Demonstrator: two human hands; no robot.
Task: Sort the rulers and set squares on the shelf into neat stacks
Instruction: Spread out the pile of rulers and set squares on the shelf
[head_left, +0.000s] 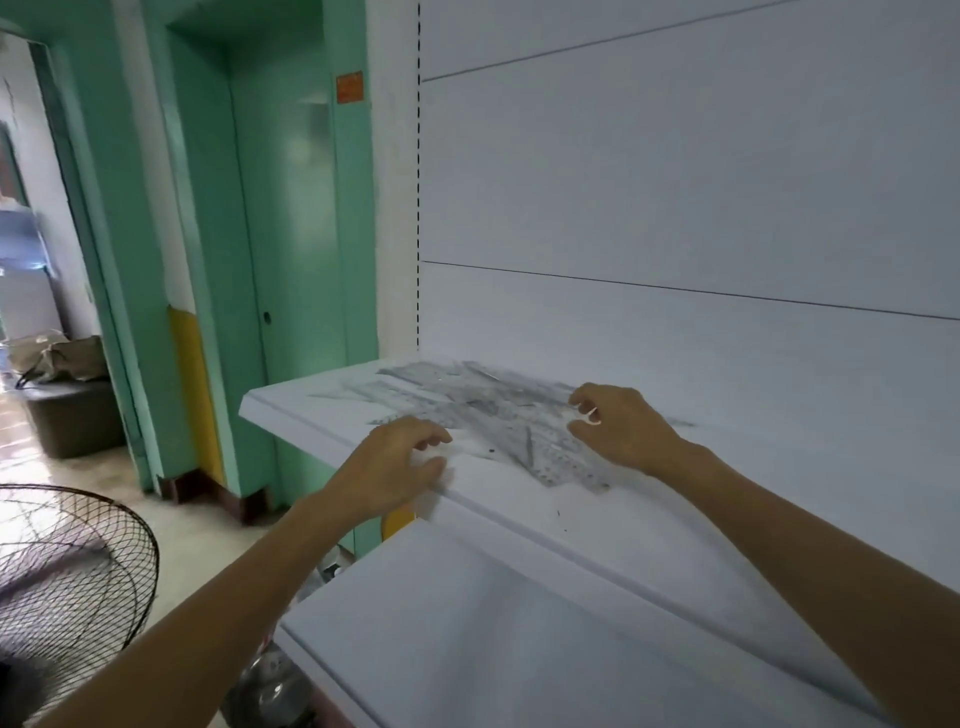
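A loose, overlapping pile of clear plastic rulers and set squares (483, 410) lies on the white shelf (649, 525), toward its left end. My left hand (397, 467) hovers at the pile's near left edge, fingers loosely curled, holding nothing. My right hand (621, 423) is over the pile's right side, fingers loosely curled, nothing visibly held. The image is blurred, so single rulers are hard to tell apart.
A lower white shelf (467, 623) juts out beneath. The white back panel (675, 182) rises behind. To the left are a green door (291, 218), a standing fan's wire cage (67, 577) and a dark bin (72, 415) on the floor.
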